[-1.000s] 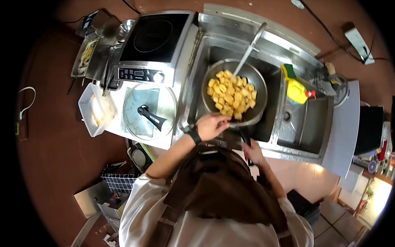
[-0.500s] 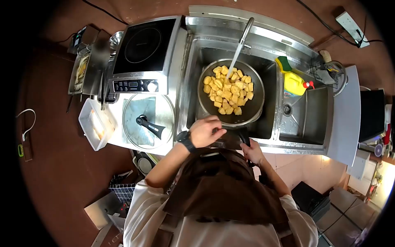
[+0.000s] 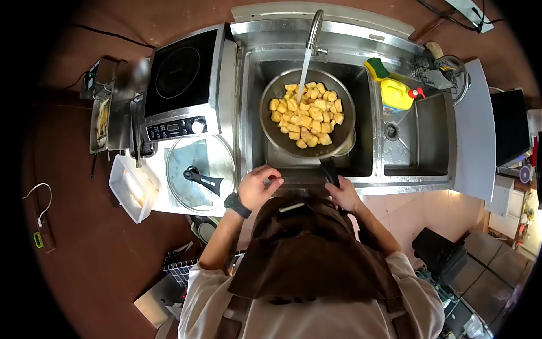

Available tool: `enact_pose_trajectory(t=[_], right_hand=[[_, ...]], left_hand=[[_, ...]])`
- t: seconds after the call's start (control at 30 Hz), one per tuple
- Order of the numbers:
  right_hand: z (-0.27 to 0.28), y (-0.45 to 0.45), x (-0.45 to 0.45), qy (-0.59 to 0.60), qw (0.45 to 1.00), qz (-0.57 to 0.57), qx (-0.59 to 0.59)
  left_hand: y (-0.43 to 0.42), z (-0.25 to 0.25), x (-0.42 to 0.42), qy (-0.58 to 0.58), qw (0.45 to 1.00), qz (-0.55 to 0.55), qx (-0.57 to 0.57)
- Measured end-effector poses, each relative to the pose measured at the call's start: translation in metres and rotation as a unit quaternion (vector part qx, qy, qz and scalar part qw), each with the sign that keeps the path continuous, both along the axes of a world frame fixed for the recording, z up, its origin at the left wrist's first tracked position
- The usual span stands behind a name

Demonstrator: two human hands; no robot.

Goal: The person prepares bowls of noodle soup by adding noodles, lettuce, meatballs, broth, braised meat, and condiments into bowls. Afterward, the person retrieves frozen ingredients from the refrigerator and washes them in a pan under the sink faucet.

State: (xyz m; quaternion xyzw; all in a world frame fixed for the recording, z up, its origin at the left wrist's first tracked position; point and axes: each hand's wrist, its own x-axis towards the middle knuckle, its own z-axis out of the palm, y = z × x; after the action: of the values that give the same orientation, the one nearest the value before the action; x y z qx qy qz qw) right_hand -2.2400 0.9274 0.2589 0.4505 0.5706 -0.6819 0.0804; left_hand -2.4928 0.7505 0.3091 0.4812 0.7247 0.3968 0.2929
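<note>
My right hand [image 3: 344, 195] is wrapped round the black handle [image 3: 329, 172] of a deep frying pan [image 3: 271, 129] over the left sink basin. Many golden-yellow cubes [image 3: 307, 120] lie in the pan; I cannot tell what food they are. A stream of water from the faucet [image 3: 314, 35] falls onto them. Near the sink's front edge, left of the handle, my left hand [image 3: 259, 187] is loosely curled, thumb and fingers apart, holding nothing. Beneath the pan's lower right rim a pale round object [image 3: 348, 143] shows, mostly hidden.
Left of the sink are an induction cooker [image 3: 178, 79], a glass lid [image 3: 217, 153] with a black handle, and a white plastic tub [image 3: 125, 189]. A yellow bottle [image 3: 396, 95] and a green-and-yellow sponge [image 3: 376, 69] sit by the right basin [image 3: 420, 148].
My left hand has drawn back from the pan's near rim, to the left. More of the round object under the pan now shows. My right hand keeps the handle. The view has shifted.
</note>
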Motion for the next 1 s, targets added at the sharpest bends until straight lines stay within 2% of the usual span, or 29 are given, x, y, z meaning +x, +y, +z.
enact_pose_trajectory(t=[0.07,0.2,0.3,0.33,0.47,0.57,0.6,0.7,0.83,1.0], right_hand=[[0.013,-0.001,0.005,-0.018,0.999,0.022,0.018],[0.007,-0.002,-0.01,-0.015,1.0,-0.011,0.007],[0.006,-0.003,0.008,-0.005,1.0,0.025,0.002],[0.024,-0.001,0.006,-0.025,0.998,0.05,0.011],[0.002,0.0,-0.01,-0.012,0.999,0.038,0.013],[-0.006,-0.005,-0.002,0.024,0.999,0.019,-0.028],[-0.012,-0.01,0.007,0.019,0.998,0.036,0.044],[-0.004,-0.007,0.001,-0.012,0.999,0.038,-0.001],[-0.001,-0.006,-0.016,-0.009,0.999,0.038,-0.019],[-0.001,-0.006,-0.026,-0.005,0.998,0.058,0.003]], left_hand=[[-0.001,0.0,-0.002,-0.01,1.0,0.012,0.004],[-0.004,-0.011,0.0,0.009,1.0,0.013,-0.001],[-0.005,-0.006,-0.002,0.022,1.0,0.004,-0.007],[-0.001,-0.007,-0.005,0.018,1.0,0.011,-0.003],[-0.001,-0.01,0.0,-0.006,1.0,0.014,-0.01],[-0.003,-0.009,0.002,0.004,1.0,0.019,-0.01],[-0.004,-0.007,0.0,0.002,1.0,0.016,-0.008],[-0.001,-0.009,-0.001,-0.03,0.998,0.027,-0.044],[0.005,-0.007,0.0,0.027,1.0,-0.011,0.005],[0.009,-0.009,0.0,0.004,1.0,-0.003,-0.002]])
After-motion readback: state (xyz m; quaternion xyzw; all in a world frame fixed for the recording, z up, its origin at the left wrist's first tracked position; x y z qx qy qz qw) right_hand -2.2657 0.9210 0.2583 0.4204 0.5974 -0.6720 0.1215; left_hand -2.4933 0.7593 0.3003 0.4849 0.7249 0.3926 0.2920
